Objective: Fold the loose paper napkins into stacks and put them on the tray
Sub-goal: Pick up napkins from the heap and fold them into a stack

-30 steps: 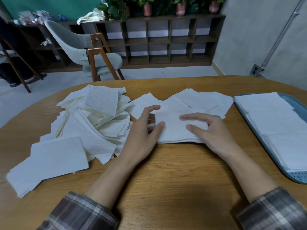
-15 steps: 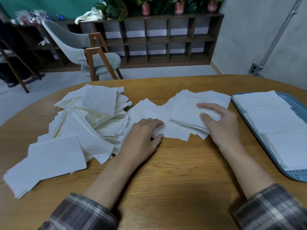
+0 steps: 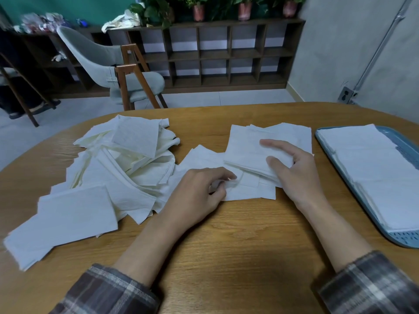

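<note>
- Table (image 3: 226,245): wood grain, light brown, with a rounded far edge.
- Near-left edge: flat napkins (image 3: 74,214), white, rectangular and faintly creased, lying in overlapping layers.
- Left-centre: loose napkin pile (image 3: 127,168), cream-white soft paper with an embossed texture. The sheets are tilted and heaped unevenly, reaching toward the far edge.
- Left hand (image 3: 199,191): it comes out of a plaid sleeve (image 3: 108,291) and sits just right of the pile. The fingers are curled, and thumb and fingertips pinch a crumpled edge of a single napkin (image 3: 244,189). That sheet lies flat at table centre, partly under the stack beside it.
- Napkin stack (image 3: 249,146): right of centre, several square sheets roughly aligned, layered edges visible at the near side. It overlaps the single napkin.
- Right hand (image 3: 294,171): the index finger and thumb lie fairly straight on top of the stack and press on it without closing round it. The other fingers are hidden behind the hand.
- Right edge: tray (image 3: 403,240), blue, with rounded corners, a raised rim and a fine grid pattern at its near corner. It runs out of view.
- Stacked napkins (image 3: 374,168): white, flat, in overlapping layers that fill most of the tray.
- Beyond the far edge: a grey upholstered chair (image 3: 97,57) with wooden legs, and a dark wooden cubby shelf (image 3: 226,53) with potted plants (image 3: 198,10) on top.
</note>
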